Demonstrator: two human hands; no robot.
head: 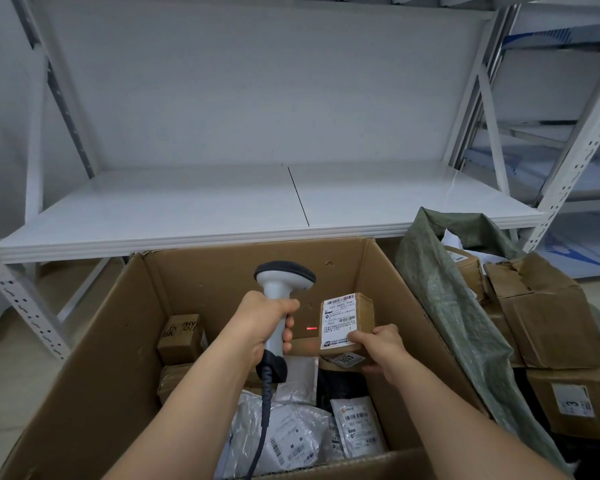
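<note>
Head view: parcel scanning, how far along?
Done: nothing visibly finished; the white shelf holds no parcels. In hand: the left hand grips the scanner, the right hand holds a small labelled parcel up to it; the red scan line falls on the carton wall beside the label, not on a barcode. Left: scan this one, then likely the bagged parcels and the small brown box in the carton.

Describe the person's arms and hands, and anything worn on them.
The left forearm and right forearm are bare, with no sleeve in view up to the picture's lower edge. The left hand and right hand wear no gloves. No watch, wristband or ring shows on the wrists or fingers, and no markings can be seen.
</note>
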